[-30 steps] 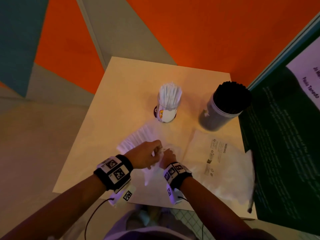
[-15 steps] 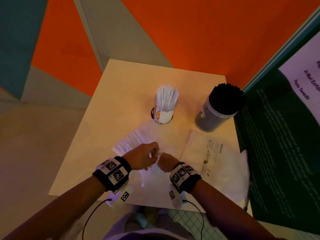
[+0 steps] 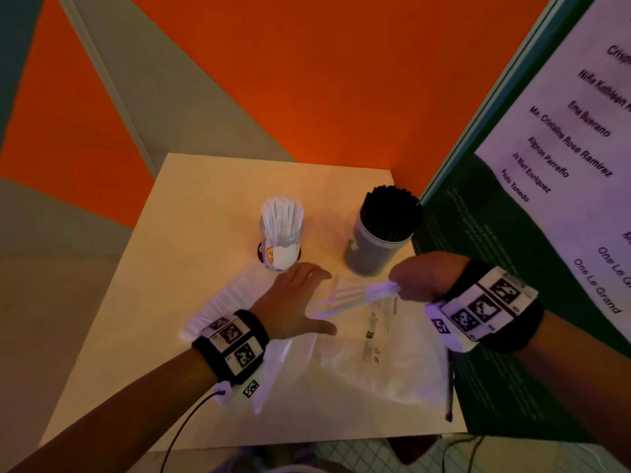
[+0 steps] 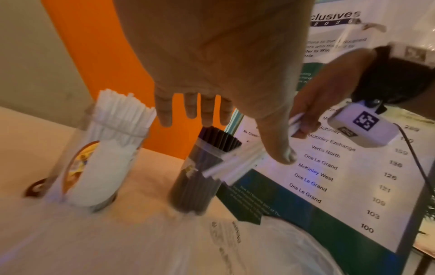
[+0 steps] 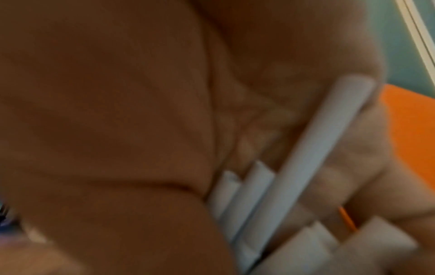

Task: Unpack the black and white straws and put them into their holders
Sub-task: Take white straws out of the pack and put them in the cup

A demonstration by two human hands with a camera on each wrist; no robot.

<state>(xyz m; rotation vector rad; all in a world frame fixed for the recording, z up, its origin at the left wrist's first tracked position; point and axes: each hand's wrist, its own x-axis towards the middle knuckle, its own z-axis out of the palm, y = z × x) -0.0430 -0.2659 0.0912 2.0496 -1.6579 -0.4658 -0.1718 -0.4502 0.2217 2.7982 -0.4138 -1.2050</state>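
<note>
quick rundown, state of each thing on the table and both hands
white straw holder: upright, packed with white straws
black straw holder: upright, packed with black straws
loose white straws: a bunch, gripped at one end
right hand: grips the bunch above the table
left hand: fingers spread, holds nothing
printed plastic bag: flat, looks empty
remaining white straws: lying on the table under the left wrist

— What sort of place is this?
— A café or office pantry corner, hard to say which — orange wall panels (image 3: pixel 307 80), a small pale table (image 3: pixel 205 199), holders of white straws (image 3: pixel 281 216) and black straws (image 3: pixel 391 213), and a printed poster (image 3: pixel 563 148) listing names and scores.
</note>
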